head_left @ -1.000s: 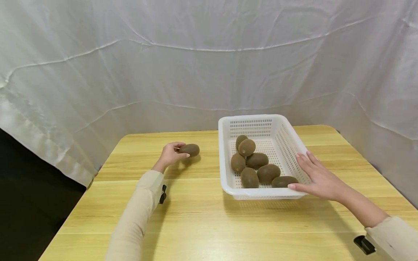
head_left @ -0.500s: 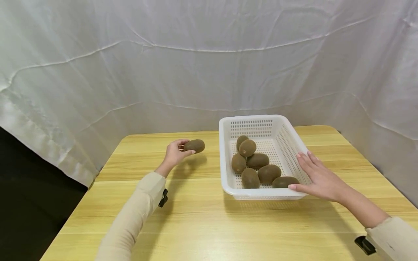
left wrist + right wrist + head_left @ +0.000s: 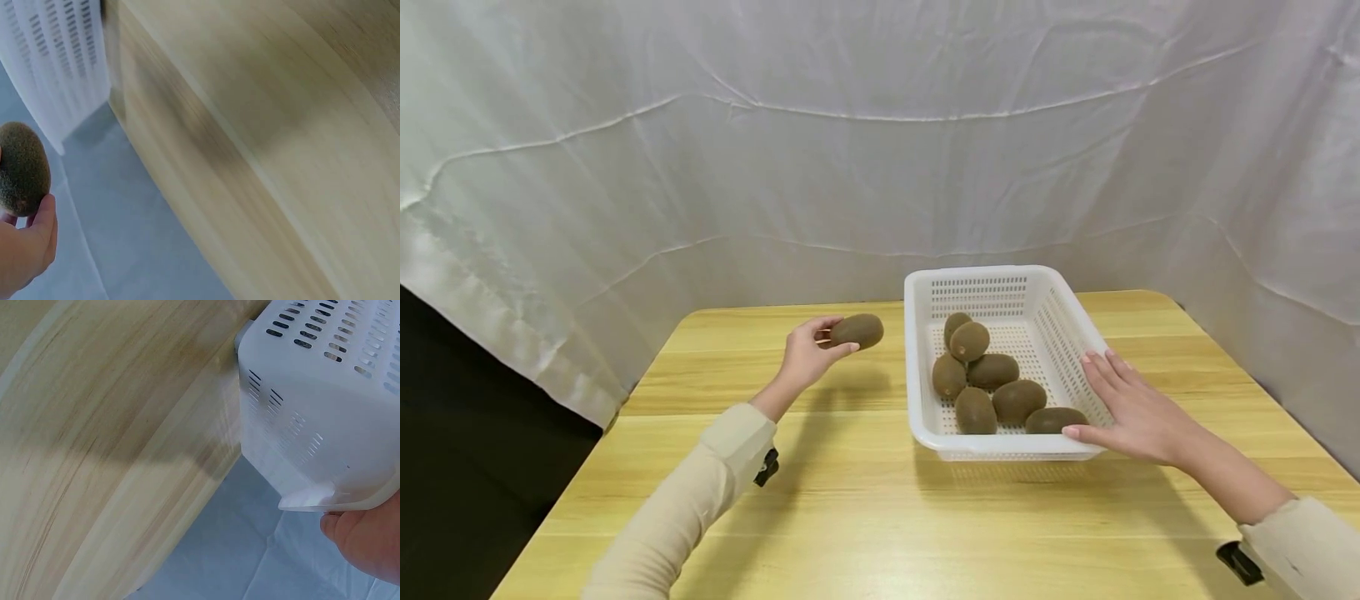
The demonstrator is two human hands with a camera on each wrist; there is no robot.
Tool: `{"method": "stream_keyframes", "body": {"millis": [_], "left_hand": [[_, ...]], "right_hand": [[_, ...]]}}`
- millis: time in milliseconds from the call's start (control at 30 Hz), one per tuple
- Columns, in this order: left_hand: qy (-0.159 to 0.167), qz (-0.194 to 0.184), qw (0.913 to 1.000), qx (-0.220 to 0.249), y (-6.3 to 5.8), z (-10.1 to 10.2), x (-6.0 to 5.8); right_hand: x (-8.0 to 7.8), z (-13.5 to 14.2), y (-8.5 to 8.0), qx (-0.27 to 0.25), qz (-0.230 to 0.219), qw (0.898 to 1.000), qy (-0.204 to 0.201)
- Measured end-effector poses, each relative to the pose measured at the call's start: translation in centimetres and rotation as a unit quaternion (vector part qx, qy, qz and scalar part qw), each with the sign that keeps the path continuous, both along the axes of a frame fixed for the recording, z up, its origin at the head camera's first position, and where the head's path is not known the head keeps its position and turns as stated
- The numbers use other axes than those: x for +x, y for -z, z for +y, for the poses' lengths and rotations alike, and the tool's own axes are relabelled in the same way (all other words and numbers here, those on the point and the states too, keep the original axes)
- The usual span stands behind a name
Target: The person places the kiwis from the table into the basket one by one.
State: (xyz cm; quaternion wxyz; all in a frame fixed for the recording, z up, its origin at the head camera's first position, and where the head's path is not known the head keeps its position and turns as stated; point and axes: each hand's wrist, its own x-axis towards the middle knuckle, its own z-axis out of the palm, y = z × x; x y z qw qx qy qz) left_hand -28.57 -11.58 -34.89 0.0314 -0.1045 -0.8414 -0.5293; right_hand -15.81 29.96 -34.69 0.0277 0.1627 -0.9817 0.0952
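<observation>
In the head view my left hand grips a brown kiwi between thumb and fingers, above the table and left of the basket. That same kiwi appears at the left edge of the left wrist view, with the fingertips against its lower end. A white plastic basket with slotted walls holds several kiwis, most of them on its left and front side. My right hand rests on the basket's front right corner, fingers straight along the right rim, thumb at the front rim.
The wooden table lies under everything, its far edge close to a pale grey curtain. A dark area lies beyond the table's left side. Dark clips are attached near both cuffs.
My left hand has lifted the kiwi off the table and carried it a little to the right, toward the basket. My right hand and the basket have stayed practically in place.
</observation>
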Motion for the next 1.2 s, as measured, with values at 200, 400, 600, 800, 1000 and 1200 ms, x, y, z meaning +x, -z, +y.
{"method": "stream_keyframes", "body": {"millis": [200, 400, 600, 800, 1000, 1200], "left_hand": [[0.015, 0.026, 0.9995, 0.007, -1.2, 1.0, 1.0], [0.025, 0.038, 0.9989, 0.011, -2.2, 2.2, 2.0], [0.045, 0.047, 0.9976, 0.021, -2.7, 3.5, 2.8], [0.076, 0.053, 0.9952, 0.033, -2.7, 4.9, 3.5], [0.107, 0.054, 0.9922, 0.032, -2.3, 6.0, 4.1], [0.141, 0.044, 0.9889, 0.014, -1.9, 6.9, 4.6]], "right_hand": [[0.1, 0.1, -0.1, 0.006, 0.004, 1.0, -0.002], [0.1, 0.1, -0.1, 0.006, 0.007, 1.0, -0.002], [0.1, 0.0, -0.1, 0.003, 0.009, 1.0, -0.003], [0.1, 0.1, 0.1, -0.001, 0.01, 1.0, -0.006], [0.2, 0.1, 0.1, -0.002, 0.011, 1.0, -0.006], [0.1, 0.1, 0.1, -0.001, 0.008, 1.0, -0.008]]}}
